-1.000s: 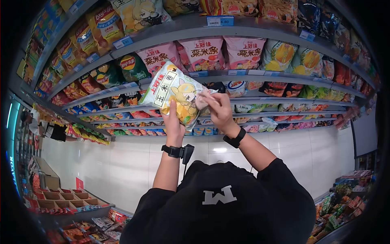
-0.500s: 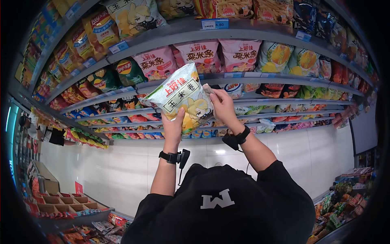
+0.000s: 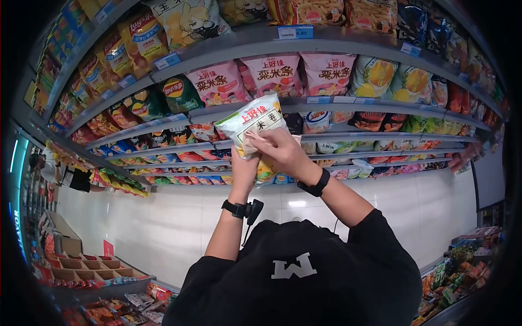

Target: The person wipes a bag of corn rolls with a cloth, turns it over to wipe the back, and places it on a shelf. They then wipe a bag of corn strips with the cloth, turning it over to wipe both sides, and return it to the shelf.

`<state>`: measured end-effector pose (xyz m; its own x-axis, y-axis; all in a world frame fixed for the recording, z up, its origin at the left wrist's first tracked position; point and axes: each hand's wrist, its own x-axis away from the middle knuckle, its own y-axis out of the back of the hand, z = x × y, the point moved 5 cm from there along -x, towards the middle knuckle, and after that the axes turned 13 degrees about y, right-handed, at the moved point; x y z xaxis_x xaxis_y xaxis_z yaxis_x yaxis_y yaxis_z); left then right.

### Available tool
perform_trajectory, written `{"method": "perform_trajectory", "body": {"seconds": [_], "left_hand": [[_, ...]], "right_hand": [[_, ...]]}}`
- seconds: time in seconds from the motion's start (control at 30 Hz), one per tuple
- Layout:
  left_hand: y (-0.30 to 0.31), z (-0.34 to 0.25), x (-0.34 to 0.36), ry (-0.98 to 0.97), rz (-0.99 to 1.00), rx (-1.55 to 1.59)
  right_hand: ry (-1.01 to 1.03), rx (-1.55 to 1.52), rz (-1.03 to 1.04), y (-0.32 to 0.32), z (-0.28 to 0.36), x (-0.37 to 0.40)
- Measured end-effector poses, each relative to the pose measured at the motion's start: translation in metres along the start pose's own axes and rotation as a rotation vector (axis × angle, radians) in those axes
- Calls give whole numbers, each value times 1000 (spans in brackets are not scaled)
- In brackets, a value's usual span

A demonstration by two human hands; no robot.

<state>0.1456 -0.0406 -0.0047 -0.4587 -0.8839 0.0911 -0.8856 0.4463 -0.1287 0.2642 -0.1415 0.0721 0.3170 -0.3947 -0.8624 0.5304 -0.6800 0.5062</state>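
Observation:
A white and yellow chip bag point(image 3: 255, 112) with Chinese lettering is held up before the snack shelves, tilted. My left hand point(image 3: 243, 167) is closed around its lower left part, its fingers mostly behind the bag. Over the bag's front lies my right hand point(image 3: 284, 154), its fingers pressing a small pale pinkish cloth point(image 3: 248, 142) against the printed face. That hand covers much of the cartoon picture and part of the lettering. Black bands with small devices sit on both wrists.
Shelves point(image 3: 228, 53) curve across the view, packed with chip bags. Pink bags point(image 3: 272, 73) stand just behind the held one, green Lay's bags point(image 3: 176, 93) to their left. A divided box point(image 3: 89, 266) is at lower left, and packaged snacks point(image 3: 462, 266) lie at lower right.
My right hand has moved left with the cloth, from the bag's right edge onto its front. The bag and my left hand have shifted slightly right and down.

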Motion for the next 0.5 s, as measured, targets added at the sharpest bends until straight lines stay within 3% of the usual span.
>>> {"method": "perform_trajectory", "body": {"seconds": [0.1,0.13,0.2,0.27,0.33,0.37,0.43,0.5], "left_hand": [[1,-8,5,116,43,-42],[1,-9,3,114,42,-36],[3,-6,2,104,49,-164],[11,10,-5,46,111,-97],[9,8,-5,49,179,-183],[5,2,-4,-108,96,-242],[-2,-9,2,-54,101,-241],[1,2,-2,58,177,-267]], "right_hand": [[-283,195,-192,11,-26,-5],[-278,196,-188,11,-26,-8],[-38,20,-66,2,-13,-19],[87,-184,135,-11,8,-18],[41,-56,136,-13,1,-16],[48,-46,133,-15,-1,-17],[-123,183,-29,0,-6,-20],[-41,67,74,-10,5,-19]]}}
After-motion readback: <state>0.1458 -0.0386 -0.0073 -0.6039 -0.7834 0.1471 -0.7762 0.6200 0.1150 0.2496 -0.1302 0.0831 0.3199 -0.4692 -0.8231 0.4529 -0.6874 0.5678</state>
